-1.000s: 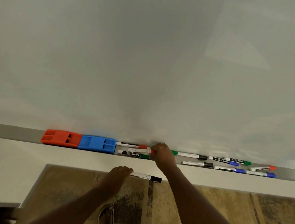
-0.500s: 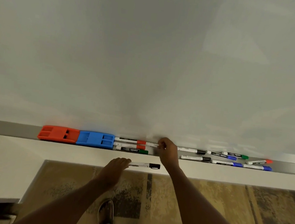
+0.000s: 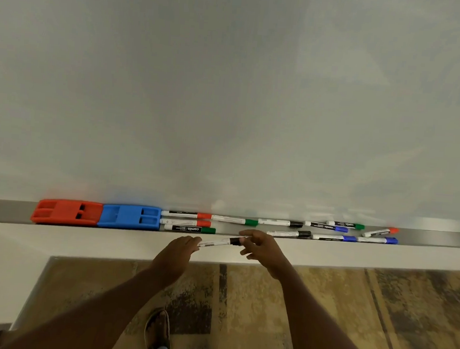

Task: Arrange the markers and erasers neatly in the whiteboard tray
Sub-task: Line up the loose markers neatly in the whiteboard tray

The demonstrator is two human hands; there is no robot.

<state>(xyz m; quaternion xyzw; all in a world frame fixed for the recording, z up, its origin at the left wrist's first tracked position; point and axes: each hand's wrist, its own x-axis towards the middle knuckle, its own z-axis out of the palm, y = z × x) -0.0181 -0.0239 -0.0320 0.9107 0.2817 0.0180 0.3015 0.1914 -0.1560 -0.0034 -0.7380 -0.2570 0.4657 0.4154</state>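
A black-capped marker (image 3: 219,242) is held level just in front of the tray, my left hand (image 3: 180,249) pinching its white end and my right hand (image 3: 259,245) gripping its black cap. In the grey tray (image 3: 3,210) a red eraser (image 3: 66,212) and a blue eraser (image 3: 129,216) lie side by side at the left. Right of them sit two red-capped markers (image 3: 185,215) and a green-capped marker (image 3: 190,229) in a stack. Another green-capped marker (image 3: 235,220) lies end to end with the top red one. Several more markers (image 3: 329,231) lie scattered to the right.
The whiteboard (image 3: 230,91) fills the upper view. Below the tray runs a white ledge (image 3: 80,241). A patterned brown carpet (image 3: 349,321) and my sandalled feet (image 3: 157,331) are underneath.
My right hand let go of a green-capped marker in the tray's back row, drew back and took hold of the cap end of the black marker that my left hand kept holding.
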